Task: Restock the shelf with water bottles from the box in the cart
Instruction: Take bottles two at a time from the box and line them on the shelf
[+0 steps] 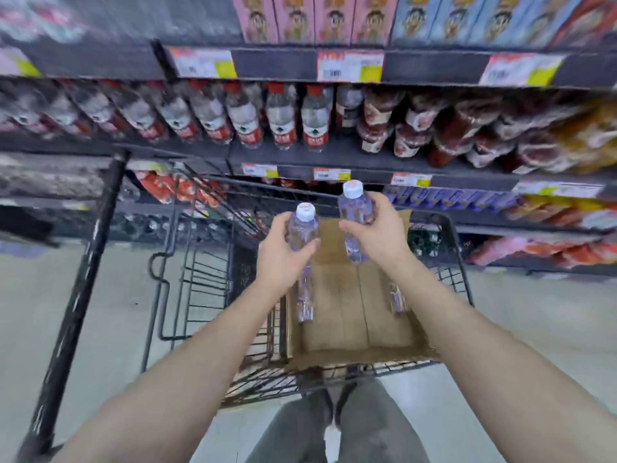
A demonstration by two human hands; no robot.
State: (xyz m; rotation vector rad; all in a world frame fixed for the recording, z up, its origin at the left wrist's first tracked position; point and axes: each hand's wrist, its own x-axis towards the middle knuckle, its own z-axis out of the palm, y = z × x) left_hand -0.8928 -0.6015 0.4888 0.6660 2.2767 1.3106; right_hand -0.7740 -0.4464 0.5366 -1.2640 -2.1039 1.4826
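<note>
Clear bottles (302, 230), white caps (305, 210); brown box (337, 325); black cart (187, 262); red-labelled shelf bottles (280, 118).

Blur is smearing the shelves (367, 155).
The price tags (350, 66) are blurring past reading, as are the labels on the red-capped bottles (282, 121). The view's top edge is cutting off the pink cartons (314, 18). The left hand (280, 259) is hiding the middle of the left bottle (302, 228), and the right hand (384, 232) is masking one side of the right bottle (355, 212).
</note>
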